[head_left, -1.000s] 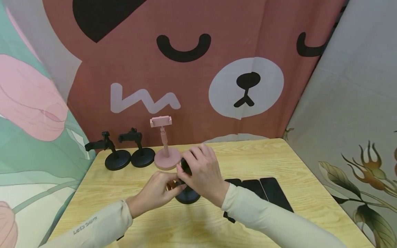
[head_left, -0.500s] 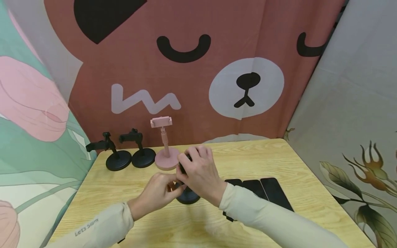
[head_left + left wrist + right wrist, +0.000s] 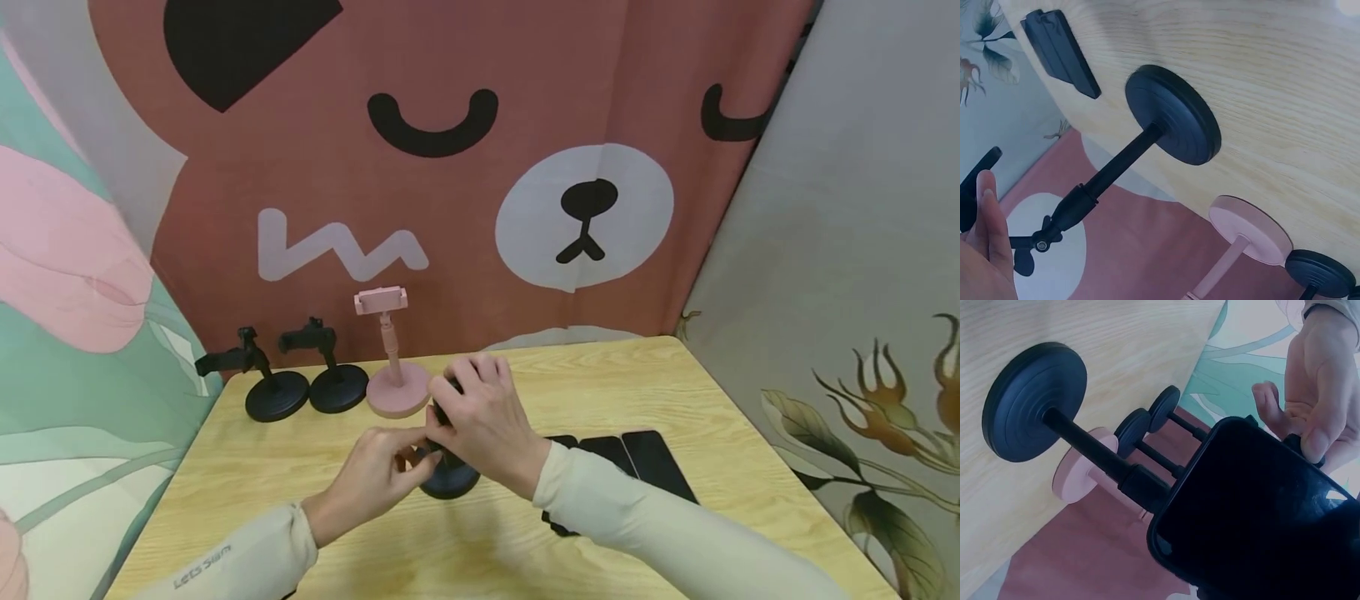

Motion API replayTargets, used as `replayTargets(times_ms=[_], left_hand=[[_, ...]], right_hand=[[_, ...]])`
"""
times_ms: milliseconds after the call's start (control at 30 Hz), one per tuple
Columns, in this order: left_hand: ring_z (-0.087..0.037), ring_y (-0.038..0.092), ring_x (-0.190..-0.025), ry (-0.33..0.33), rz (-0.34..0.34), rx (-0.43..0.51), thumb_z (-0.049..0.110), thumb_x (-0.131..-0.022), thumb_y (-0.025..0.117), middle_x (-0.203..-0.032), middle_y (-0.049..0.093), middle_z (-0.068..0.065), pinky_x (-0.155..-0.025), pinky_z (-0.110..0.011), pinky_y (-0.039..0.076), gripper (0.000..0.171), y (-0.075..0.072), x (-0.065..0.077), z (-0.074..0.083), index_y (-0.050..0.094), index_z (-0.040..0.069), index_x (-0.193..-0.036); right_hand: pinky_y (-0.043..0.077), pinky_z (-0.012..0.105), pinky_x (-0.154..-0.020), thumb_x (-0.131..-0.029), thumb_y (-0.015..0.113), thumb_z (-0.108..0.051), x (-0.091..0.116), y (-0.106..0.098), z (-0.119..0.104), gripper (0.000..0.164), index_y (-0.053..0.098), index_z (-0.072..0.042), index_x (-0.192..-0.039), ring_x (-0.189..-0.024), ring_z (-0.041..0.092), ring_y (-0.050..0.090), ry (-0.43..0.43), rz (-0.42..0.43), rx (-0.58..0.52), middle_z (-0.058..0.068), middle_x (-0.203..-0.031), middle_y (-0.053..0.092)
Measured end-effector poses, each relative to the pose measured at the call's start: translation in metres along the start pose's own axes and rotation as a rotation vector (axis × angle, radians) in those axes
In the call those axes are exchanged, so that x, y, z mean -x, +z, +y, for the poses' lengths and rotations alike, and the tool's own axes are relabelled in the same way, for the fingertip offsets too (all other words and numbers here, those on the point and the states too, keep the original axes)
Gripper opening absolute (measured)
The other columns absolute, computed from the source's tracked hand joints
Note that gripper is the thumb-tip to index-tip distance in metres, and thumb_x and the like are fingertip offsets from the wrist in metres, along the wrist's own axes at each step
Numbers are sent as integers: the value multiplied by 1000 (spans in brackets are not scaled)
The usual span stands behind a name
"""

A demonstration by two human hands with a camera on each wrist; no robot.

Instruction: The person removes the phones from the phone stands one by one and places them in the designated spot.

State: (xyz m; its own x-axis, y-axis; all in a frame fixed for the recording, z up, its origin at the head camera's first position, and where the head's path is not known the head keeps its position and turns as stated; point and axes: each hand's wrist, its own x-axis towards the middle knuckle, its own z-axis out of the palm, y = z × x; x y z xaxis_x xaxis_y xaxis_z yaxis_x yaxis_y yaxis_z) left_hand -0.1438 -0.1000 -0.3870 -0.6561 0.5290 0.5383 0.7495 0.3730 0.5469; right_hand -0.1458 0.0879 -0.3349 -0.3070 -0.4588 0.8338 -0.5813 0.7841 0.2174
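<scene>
A black phone stand (image 3: pixel 450 482) stands upright on its round base near the middle of the table. My left hand (image 3: pixel 367 471) is at its upper stem, and in the right wrist view the thumb and fingers of this hand (image 3: pixel 1325 394) pinch a small black knob (image 3: pixel 1302 449). From above, my right hand (image 3: pixel 483 417) grips the black head of the stand and covers most of it. A glossy black panel with rounded corners (image 3: pixel 1254 500) fills the front of the right wrist view; I cannot tell whether it is a phone or the holder plate. Wing-shaped parts (image 3: pixel 1024 261) show at the stand's joint.
Two black phone stands (image 3: pixel 276 396) (image 3: pixel 339 388) and a pink phone stand (image 3: pixel 399 390) line the table's back left. Several black phones (image 3: pixel 660 462) lie side by side at the right, partly behind my right sleeve. A bear-print curtain (image 3: pixel 450 208) hangs behind the table.
My right hand has tilted slightly on the stand's head, with the black part shifting between its fingers. My left hand stays nearly in place. The head view has shifted a little.
</scene>
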Motion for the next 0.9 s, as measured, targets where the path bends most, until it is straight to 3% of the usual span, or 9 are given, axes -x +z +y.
replayTargets(times_ms=[400, 900], left_hand=[[7, 65, -66, -15, -32, 35, 4, -90, 71, -89, 79, -2, -51, -15, 52, 26, -2, 0, -1, 75, 9, -115], [4, 67, -67, 5, -38, 30, 1, -90, 68, -87, 79, -2, -52, -16, 52, 25, -3, 0, -3, 75, 6, -113]], right_hand=[[37, 33, -71, -76, 78, -21, 3, -6, 4, 20, 60, -17, -83, -86, 20, 49, -35, -37, -60, 0, -87, 57], [36, 31, -71, -74, 78, -23, 6, -13, 8, 22, 60, -17, -85, -83, 17, 44, -85, -61, -108, -2, -85, 55]])
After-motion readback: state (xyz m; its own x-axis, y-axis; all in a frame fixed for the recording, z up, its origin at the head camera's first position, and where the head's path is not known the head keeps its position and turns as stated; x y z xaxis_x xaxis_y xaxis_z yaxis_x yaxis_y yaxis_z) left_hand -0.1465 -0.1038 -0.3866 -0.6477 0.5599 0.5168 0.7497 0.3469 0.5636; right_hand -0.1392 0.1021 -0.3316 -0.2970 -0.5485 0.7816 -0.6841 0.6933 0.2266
